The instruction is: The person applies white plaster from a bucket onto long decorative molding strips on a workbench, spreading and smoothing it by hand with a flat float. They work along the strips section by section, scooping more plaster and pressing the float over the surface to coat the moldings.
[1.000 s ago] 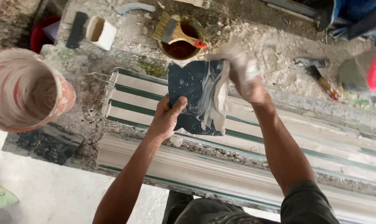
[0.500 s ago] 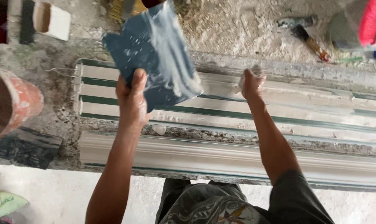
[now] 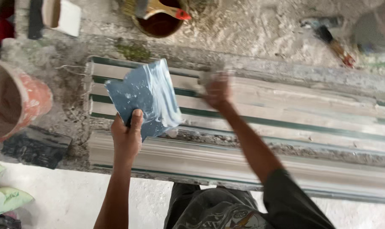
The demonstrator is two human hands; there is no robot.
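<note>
This is looking like a plaster moulding workshop: long white cornice castings are lying along a rough, plaster-crusted workbench, a brush is resting across a brown pot near the far edge, and a spattered bucket is standing off the left end.

1. Left hand gripping blue plaster-smeared sheet by lower edge, above ribbed moulding.
2. Right hand blurred, pressed on moulding.
3. Brush across brown pot; pink bucket at left.
</note>
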